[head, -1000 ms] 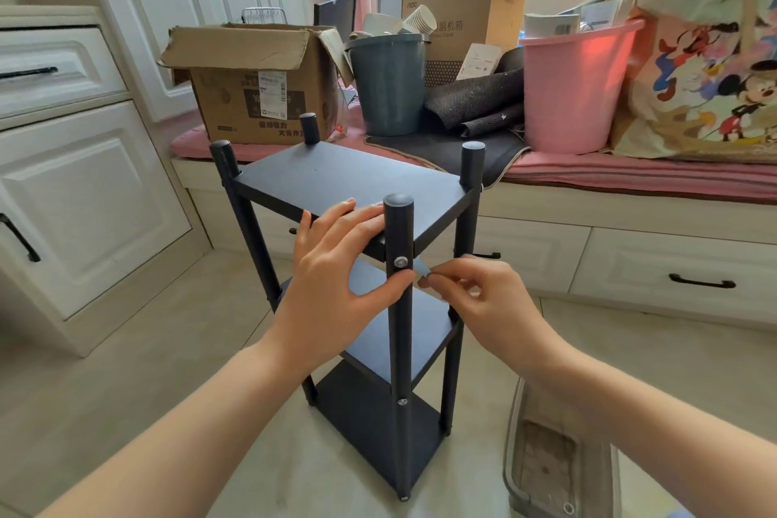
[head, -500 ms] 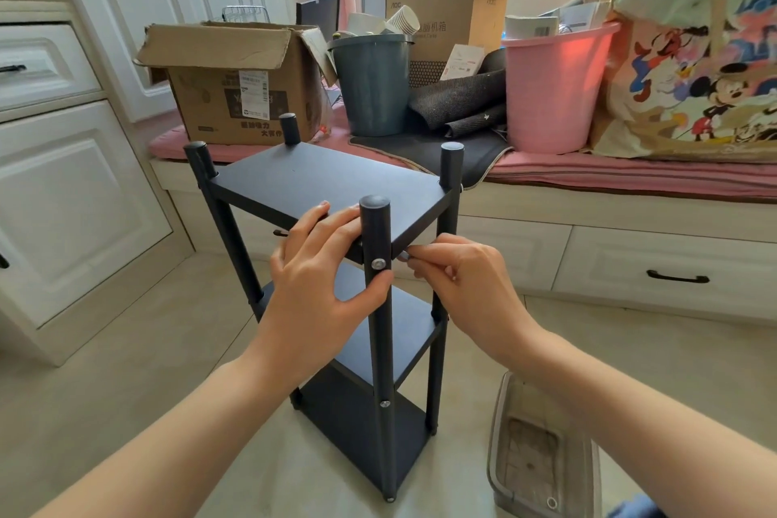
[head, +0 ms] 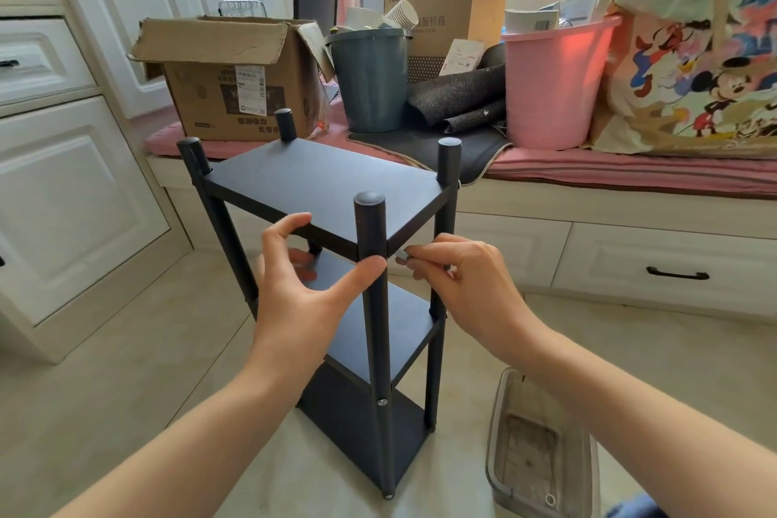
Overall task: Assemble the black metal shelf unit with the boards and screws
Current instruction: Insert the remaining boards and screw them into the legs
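Observation:
The black shelf unit (head: 319, 185) stands upright on the floor, with three boards between four round posts. My left hand (head: 302, 299) is at the near corner: its thumb tip presses on the near post (head: 370, 219) just under the top board, and its fingers are lifted off the board and loosely curved. Just right of that post, my right hand (head: 466, 282) pinches a small silvery tool (head: 403, 254) against the top board's edge. A screw head (head: 381, 402) shows lower on the near post.
A clear plastic box (head: 542, 446) lies on the floor at the right of the shelf. Behind, a window seat carries a cardboard box (head: 235, 84), a grey bin (head: 372, 80) and a pink bucket (head: 555, 84). White cabinets (head: 63, 189) stand at the left.
My left hand's fingers have lifted off the top board, while its thumb has stayed on the near post. My right hand moved up to the top board's edge beside the post.

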The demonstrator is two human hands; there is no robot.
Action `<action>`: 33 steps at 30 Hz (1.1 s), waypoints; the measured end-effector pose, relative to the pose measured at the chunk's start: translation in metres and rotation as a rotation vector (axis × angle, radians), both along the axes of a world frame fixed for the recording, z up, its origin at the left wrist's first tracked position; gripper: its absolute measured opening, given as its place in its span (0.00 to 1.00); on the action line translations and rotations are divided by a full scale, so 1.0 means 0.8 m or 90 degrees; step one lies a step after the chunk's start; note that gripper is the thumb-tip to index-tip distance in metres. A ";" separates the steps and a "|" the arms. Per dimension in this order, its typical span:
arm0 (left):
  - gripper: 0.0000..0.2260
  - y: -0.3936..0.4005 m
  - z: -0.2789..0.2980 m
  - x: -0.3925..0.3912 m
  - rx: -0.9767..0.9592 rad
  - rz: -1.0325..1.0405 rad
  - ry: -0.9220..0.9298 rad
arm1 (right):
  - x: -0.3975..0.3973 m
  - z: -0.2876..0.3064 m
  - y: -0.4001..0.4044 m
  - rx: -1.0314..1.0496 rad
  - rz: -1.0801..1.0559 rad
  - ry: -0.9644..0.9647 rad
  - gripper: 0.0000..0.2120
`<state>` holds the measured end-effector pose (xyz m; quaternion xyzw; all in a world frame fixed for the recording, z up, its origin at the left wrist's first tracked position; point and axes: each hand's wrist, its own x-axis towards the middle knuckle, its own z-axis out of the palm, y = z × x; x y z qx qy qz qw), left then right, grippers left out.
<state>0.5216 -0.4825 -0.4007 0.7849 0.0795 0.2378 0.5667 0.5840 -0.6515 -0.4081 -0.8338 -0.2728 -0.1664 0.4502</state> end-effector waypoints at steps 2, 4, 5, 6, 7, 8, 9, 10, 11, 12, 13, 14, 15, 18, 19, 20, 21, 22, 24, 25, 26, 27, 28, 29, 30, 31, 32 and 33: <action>0.36 0.003 -0.002 0.003 -0.030 -0.050 0.011 | -0.001 0.000 0.001 -0.002 0.002 0.006 0.11; 0.34 0.005 -0.001 0.005 -0.041 -0.099 0.005 | -0.001 0.001 0.000 -0.002 0.006 0.012 0.12; 0.33 0.005 0.000 0.006 -0.051 -0.117 -0.001 | -0.001 0.001 0.000 -0.001 0.006 0.016 0.12; 0.32 0.005 0.001 0.007 -0.064 -0.128 -0.008 | -0.001 0.002 0.000 0.000 0.006 0.020 0.12; 0.31 0.005 0.002 0.007 -0.082 -0.135 -0.016 | -0.001 0.002 0.000 0.000 0.006 0.023 0.12; 0.30 0.005 0.004 0.008 -0.103 -0.140 -0.020 | -0.001 0.002 0.000 0.001 0.006 0.025 0.12; 0.29 0.006 0.004 0.009 -0.127 -0.147 -0.022 | -0.001 0.002 -0.001 0.000 0.007 0.027 0.12; 0.29 0.007 0.004 0.009 -0.150 -0.153 -0.022 | -0.001 0.003 -0.001 0.000 0.008 0.029 0.12; 0.28 0.008 0.005 0.010 -0.168 -0.158 -0.020 | -0.001 0.003 -0.001 -0.002 0.008 0.031 0.12; 0.28 0.008 0.005 0.011 -0.180 -0.163 -0.016 | -0.001 0.003 -0.001 -0.006 0.009 0.033 0.12; 0.28 0.008 0.006 0.011 -0.187 -0.165 -0.011 | -0.001 0.003 -0.002 -0.010 0.009 0.032 0.12; 0.29 0.008 0.006 0.011 -0.191 -0.166 -0.007 | 0.000 0.003 -0.002 -0.015 0.009 0.031 0.12; 0.29 0.008 0.006 0.012 -0.195 -0.167 -0.007 | 0.000 0.003 -0.002 -0.016 0.009 0.030 0.12; 0.28 0.010 0.006 0.012 -0.203 -0.174 -0.012 | 0.002 0.003 -0.001 -0.020 0.010 0.023 0.12; 0.27 0.010 0.006 0.012 -0.205 -0.175 -0.012 | 0.002 0.003 0.000 -0.027 0.010 0.017 0.12; 0.27 0.010 0.006 0.013 -0.206 -0.175 -0.012 | 0.002 0.002 0.001 -0.034 0.009 0.010 0.12; 0.27 0.010 0.006 0.013 -0.205 -0.173 -0.010 | 0.002 0.001 0.002 -0.040 0.009 0.003 0.12; 0.27 0.009 0.006 0.013 -0.204 -0.172 -0.009 | 0.002 0.000 0.003 -0.042 0.009 -0.002 0.11; 0.28 0.009 0.006 0.013 -0.204 -0.172 -0.009 | 0.003 -0.004 0.006 -0.040 0.006 -0.014 0.11; 0.28 0.008 0.006 0.012 -0.207 -0.171 -0.010 | 0.003 -0.006 0.008 -0.037 0.002 -0.022 0.11; 0.28 0.008 0.006 0.012 -0.209 -0.170 -0.011 | 0.003 -0.008 0.009 -0.031 -0.003 -0.028 0.10; 0.27 0.008 0.006 0.012 -0.210 -0.170 -0.012 | 0.003 -0.010 0.011 -0.021 -0.007 -0.033 0.10; 0.27 0.008 0.006 0.011 -0.212 -0.170 -0.014 | 0.003 -0.012 0.013 -0.010 -0.009 -0.036 0.10; 0.27 0.008 0.006 0.011 -0.215 -0.172 -0.014 | 0.003 -0.015 0.015 0.000 -0.011 -0.040 0.09; 0.27 0.009 0.006 0.011 -0.217 -0.174 -0.015 | 0.003 -0.017 0.017 0.008 -0.015 -0.045 0.09; 0.27 0.009 0.007 0.011 -0.218 -0.175 -0.014 | 0.003 -0.020 0.019 0.013 -0.018 -0.049 0.09; 0.27 0.010 0.007 0.011 -0.221 -0.176 -0.015 | 0.002 -0.022 0.020 0.019 -0.019 -0.050 0.10; 0.27 0.011 0.007 0.011 -0.223 -0.178 -0.016 | 0.002 -0.024 0.023 0.024 -0.020 -0.048 0.10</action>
